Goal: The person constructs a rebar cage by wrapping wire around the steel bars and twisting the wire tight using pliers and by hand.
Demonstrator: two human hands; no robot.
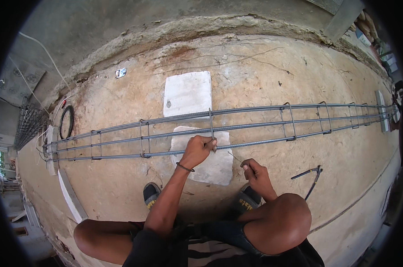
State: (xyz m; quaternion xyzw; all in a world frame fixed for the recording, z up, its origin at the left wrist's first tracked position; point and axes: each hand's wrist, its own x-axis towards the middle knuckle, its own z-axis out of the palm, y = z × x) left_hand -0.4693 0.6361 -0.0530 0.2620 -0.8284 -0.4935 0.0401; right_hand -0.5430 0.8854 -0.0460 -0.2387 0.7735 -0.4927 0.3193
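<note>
A long cage of steel reinforcing bars (250, 141) runs across in front of me, with several bent-wire stirrups (142, 139) around its bars. My left hand (197, 151) is closed around the lower corner of one stirrup (211, 122), at the near bar. Closed in a pinch, my right hand (258, 179) is to the right, nearer to me and apart from the cage. A thin piece of wire (236, 156) sticks out of its fingers toward the near bar. The palm side of the right hand is hidden.
Two pale slabs (188, 91) lie at the middle of the cage. Blocks (382, 111) are at its ends. A black angled metal tool (315, 175) is on the floor at right. A coil of dark wire (67, 122) lies at left, near a long pale block (71, 196).
</note>
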